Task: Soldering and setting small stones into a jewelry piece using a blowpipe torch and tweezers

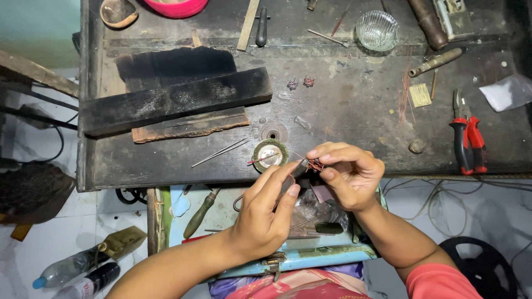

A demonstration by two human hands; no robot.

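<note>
While right hand fingers pinch a tiny red wire piece, left hand fingers close on a half-hidden tool.

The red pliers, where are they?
In the head view, the red pliers lie at the right end of the dark workbench, near its front edge, below a small clear plastic bag.

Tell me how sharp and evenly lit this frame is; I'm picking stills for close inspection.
Head view: light is even and soft, with faint shadows; the left hand and right hand are fairly sharp, but the tiny red piece they pinch is too small to resolve; the glass bowl shows mild glare.
</note>
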